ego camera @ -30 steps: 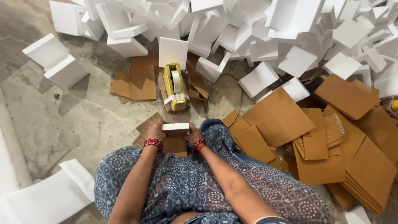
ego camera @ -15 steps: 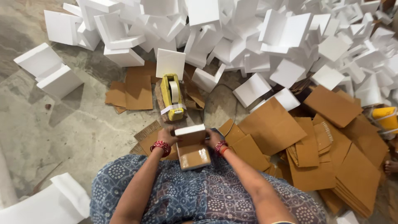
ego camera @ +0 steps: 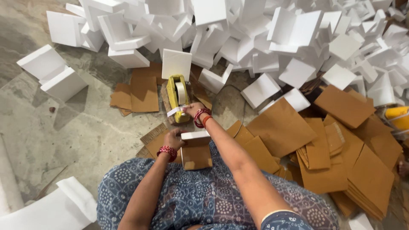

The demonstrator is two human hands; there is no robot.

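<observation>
Across the top of the frame the heap of white foam blocks [ego camera: 264,38] lay as it had a moment earlier, and the brown cardboard sheets [ego camera: 341,157] fanned out over the lower right just as before. What had changed was nearer the centre. The small box [ego camera: 196,150], white foam wrapped in brown card, had been gripped at both ends half a second earlier; now it rested on the person's patterned lap, just below the middle of the frame, held from one side only. By my reckoning the folding was finished and the sealing had begun.

The right hand [ego camera: 191,109] had left the box and stretched forward, forearm running diagonally up from the lower right, thumb and fingers pinched on the loose end of tape [ego camera: 174,112] at the yellow tape dispenser [ego camera: 177,97], which stood on the concrete floor [ego camera: 81,136] above centre. The left hand [ego camera: 174,139], elbow tucked, was curled against the box's left edge, steadying it.
</observation>
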